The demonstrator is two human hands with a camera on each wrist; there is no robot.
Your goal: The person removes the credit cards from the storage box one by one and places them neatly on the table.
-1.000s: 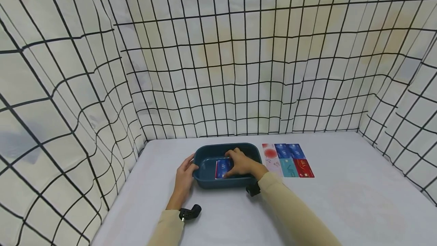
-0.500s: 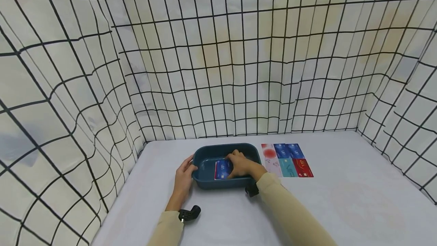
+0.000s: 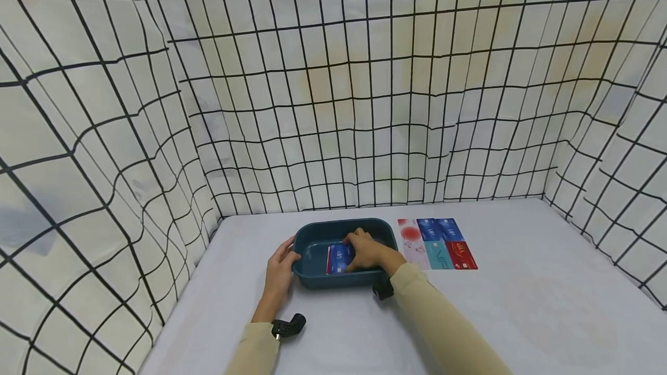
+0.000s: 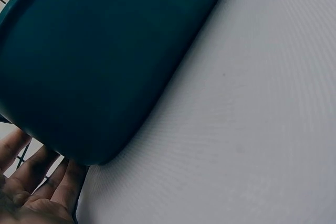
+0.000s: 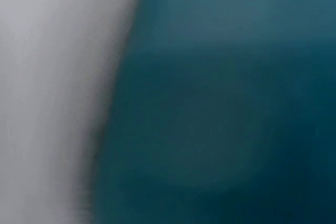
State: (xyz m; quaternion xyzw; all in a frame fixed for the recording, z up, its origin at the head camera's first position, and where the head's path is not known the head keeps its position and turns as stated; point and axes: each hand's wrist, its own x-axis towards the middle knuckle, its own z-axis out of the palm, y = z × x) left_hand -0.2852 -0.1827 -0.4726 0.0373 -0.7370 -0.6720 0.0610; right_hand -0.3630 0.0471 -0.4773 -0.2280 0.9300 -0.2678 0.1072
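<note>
A dark teal plastic basin (image 3: 312, 279) stands on the white table. My left hand (image 3: 279, 268) holds its left end, thumb at the rim and fingers along the outer wall; in the left wrist view those fingers (image 4: 68, 184) lie against the teal wall. Inside the basin, my right hand (image 3: 366, 249) grips a small stack of cards (image 3: 339, 258), thumb at the near edge and fingers at the far side. A blue card is on top, and a red edge shows beneath its left side. The hand covers the stack's right part. The right wrist view is blurred, mostly teal basin.
Right of the basin several cards lie flat in two rows: pink cards (image 3: 414, 242), blue cards (image 3: 439, 229), a teal card (image 3: 438, 254) and a red card (image 3: 461, 254). White walls with black netting (image 3: 365, 103) enclose the table (image 3: 531, 282) at the back and sides.
The right hand's thumb has shifted slightly along the card stack inside the basin. The left hand keeps its hold, and the laid-out cards have not moved.
</note>
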